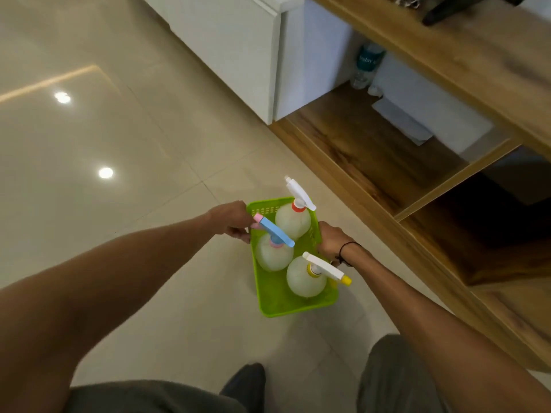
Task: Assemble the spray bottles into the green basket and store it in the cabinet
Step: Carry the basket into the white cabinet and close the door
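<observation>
Only one piece of print is seen: a blue-green label on a clear water bottle (366, 67) standing at the back of the open cabinet shelf (372, 150), well beyond both hands. White lettering is carried on it, but it is too blurred to be read. No other text is seen.

The basket (275, 299) is bright lime green, its walls pierced with rows of small slots. Three pale, milky spray bottles stand in it: one (299, 193) with a white trigger and orange-red collar, one (275, 232) with a blue trigger and pink nozzle and collar, one (325, 268) white with yellow (nozzle tip and collar). The floor (89, 144) is glossy beige tile; the cabinet (372, 150) is brown woodgrain.
</observation>
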Motion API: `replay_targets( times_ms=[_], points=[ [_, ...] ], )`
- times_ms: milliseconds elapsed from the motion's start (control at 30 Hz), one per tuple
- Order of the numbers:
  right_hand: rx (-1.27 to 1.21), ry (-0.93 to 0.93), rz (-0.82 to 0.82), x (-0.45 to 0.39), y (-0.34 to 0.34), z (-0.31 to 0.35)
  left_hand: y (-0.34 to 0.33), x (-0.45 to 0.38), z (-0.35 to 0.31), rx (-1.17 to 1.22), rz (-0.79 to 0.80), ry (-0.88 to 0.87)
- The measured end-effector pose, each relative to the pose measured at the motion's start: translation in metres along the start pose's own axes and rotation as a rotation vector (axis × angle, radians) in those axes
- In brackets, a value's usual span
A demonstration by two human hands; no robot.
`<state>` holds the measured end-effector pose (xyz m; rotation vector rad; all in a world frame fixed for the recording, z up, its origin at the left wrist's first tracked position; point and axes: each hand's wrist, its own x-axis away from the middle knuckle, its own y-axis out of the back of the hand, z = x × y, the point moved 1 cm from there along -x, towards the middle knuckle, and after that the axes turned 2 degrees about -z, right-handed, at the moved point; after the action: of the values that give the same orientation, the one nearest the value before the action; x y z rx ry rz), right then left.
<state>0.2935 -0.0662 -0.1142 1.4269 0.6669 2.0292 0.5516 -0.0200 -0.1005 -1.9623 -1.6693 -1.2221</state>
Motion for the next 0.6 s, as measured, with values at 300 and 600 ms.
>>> replay_targets(
  times_ms=[300,600],
  points=[
    [0.053,-0.005,0.020,0.053,0.080,0.033,0.017,0.068,-0.039,0.191,-0.146,0.049],
    [0.055,0.058,0.071,0.133,0.177,0.094,0.060,0.171,-0.093,0.359,-0.273,0.063]
  ],
)
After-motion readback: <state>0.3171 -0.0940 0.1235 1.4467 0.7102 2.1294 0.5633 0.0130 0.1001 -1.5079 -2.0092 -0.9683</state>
